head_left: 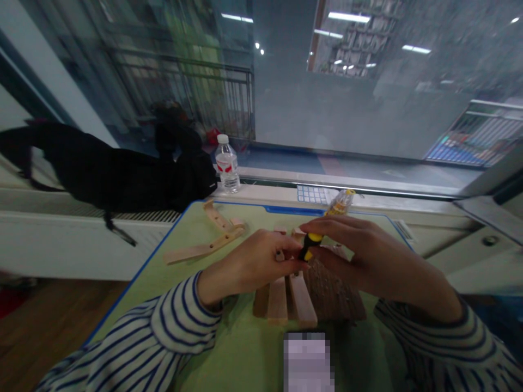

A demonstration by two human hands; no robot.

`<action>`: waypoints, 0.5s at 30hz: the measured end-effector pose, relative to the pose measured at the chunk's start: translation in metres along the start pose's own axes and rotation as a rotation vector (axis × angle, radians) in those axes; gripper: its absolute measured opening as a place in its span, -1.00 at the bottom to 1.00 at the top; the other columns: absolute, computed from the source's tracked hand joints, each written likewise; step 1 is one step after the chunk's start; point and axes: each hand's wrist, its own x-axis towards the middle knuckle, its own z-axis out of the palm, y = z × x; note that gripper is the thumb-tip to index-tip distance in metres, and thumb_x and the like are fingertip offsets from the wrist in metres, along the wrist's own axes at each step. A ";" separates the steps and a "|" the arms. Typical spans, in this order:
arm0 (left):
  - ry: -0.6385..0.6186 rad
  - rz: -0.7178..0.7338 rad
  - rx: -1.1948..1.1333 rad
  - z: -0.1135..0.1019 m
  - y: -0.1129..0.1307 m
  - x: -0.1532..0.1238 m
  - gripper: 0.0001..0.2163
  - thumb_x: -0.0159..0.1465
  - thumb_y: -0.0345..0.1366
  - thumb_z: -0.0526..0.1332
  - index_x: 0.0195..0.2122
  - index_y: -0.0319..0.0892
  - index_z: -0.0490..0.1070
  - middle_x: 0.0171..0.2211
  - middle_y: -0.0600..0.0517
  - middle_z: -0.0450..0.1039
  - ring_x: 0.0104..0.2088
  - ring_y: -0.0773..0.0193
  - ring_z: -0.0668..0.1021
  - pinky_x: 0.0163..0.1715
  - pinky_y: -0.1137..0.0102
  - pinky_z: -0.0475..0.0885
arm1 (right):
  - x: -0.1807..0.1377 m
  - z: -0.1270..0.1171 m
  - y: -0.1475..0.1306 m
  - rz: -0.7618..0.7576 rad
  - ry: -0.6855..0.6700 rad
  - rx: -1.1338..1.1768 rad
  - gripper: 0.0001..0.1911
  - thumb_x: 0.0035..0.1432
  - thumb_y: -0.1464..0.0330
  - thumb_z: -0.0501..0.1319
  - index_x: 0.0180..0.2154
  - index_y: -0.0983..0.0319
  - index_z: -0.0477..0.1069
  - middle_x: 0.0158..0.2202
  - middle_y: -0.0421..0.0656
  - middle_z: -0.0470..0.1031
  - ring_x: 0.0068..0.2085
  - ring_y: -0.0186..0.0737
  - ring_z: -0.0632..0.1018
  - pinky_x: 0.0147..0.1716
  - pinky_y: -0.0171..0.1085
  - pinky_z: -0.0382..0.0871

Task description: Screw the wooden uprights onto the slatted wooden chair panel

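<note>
My right hand (363, 256) is closed round a black and yellow screwdriver (309, 245), held upright over a set of wooden slats (286, 296) lying on the green table (171, 272). My left hand (253, 267) rests on the slats with its fingers pinched against a small wooden part (280, 255) right beside the screwdriver tip. Both sleeves are striped blue and white. A brown woven piece (335, 294) lies under my right hand, partly hidden.
A jointed wooden arm piece (212, 237) lies at the table's far left. A clear bag of small parts (340, 202) sits at the far edge. On the window sill stand a water bottle (227, 165) and a black bag (118, 174).
</note>
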 end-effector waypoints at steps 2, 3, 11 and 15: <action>0.010 -0.001 0.007 0.000 0.001 0.000 -0.88 0.23 -0.27 0.23 -0.36 -0.16 0.54 -0.49 0.13 0.44 -0.47 0.40 0.42 -0.43 0.50 0.21 | 0.000 0.000 0.000 -0.007 0.006 -0.003 -0.68 0.23 0.42 0.13 0.03 0.22 0.33 -0.05 -0.12 0.52 -0.06 -0.28 0.52 -0.08 -0.29 0.39; 0.016 -0.003 0.009 0.000 0.001 0.000 -0.88 0.23 -0.27 0.24 -0.35 -0.16 0.54 -0.49 0.13 0.45 -0.48 0.41 0.41 -0.44 0.50 0.20 | -0.001 0.000 0.000 -0.006 0.006 -0.005 -0.69 0.23 0.43 0.14 0.02 0.22 0.34 -0.05 -0.12 0.52 -0.07 -0.29 0.52 -0.08 -0.30 0.39; 0.041 -0.014 -0.030 0.001 0.000 0.000 -0.90 0.19 -0.27 0.28 -0.37 -0.16 0.54 -0.50 0.14 0.45 -0.51 0.42 0.39 -0.47 0.52 0.21 | 0.000 0.000 -0.001 -0.007 0.004 -0.003 -0.72 0.24 0.41 0.14 0.00 0.21 0.35 -0.07 -0.14 0.53 -0.08 -0.29 0.52 -0.10 -0.31 0.39; 0.013 -0.004 -0.039 0.001 -0.002 0.000 -0.91 0.20 -0.28 0.27 -0.37 -0.17 0.52 -0.45 0.12 0.48 -0.44 0.39 0.44 -0.41 0.51 0.24 | 0.000 0.000 -0.004 0.006 -0.012 0.011 -0.73 0.26 0.37 0.13 0.00 0.19 0.35 -0.08 -0.13 0.52 -0.08 -0.25 0.52 -0.10 -0.25 0.40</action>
